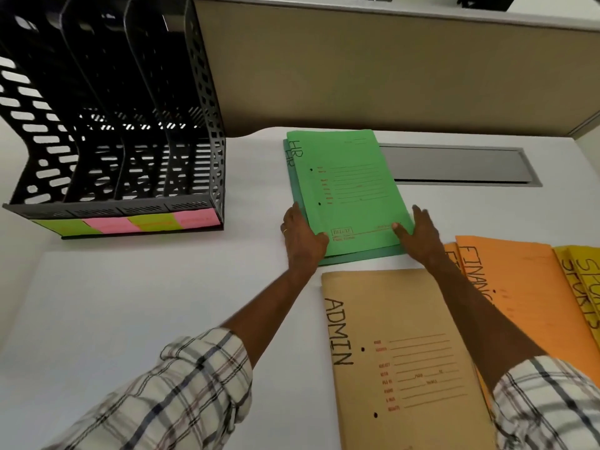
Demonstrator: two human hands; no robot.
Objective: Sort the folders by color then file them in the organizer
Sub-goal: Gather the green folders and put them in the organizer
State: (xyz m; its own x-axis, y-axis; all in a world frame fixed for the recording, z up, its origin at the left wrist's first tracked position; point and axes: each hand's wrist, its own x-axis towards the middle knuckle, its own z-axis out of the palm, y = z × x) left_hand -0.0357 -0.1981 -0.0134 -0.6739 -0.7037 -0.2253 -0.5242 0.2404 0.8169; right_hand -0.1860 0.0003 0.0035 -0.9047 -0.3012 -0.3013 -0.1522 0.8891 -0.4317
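Two green folders (350, 186) marked HR lie stacked on the white desk, the lower one a duller green. My left hand (302, 237) holds the stack at its near left corner, thumb on top. My right hand (418, 233) holds the near right corner the same way. A brown folder (406, 358) marked ADMIN lies nearer to me. Orange folders (519, 287) marked FINANCE sit to its right, and yellow folders (584, 280) marked SPORTS lie at the right edge. The black organizer (130, 151) stands at the far left, its slots holding nothing I can see.
Green and pink labels (130, 222) run along the organizer's front lip. A grey cable hatch (461, 165) is set into the desk behind the green folders. A beige partition (389, 69) closes off the back of the desk (146, 303).
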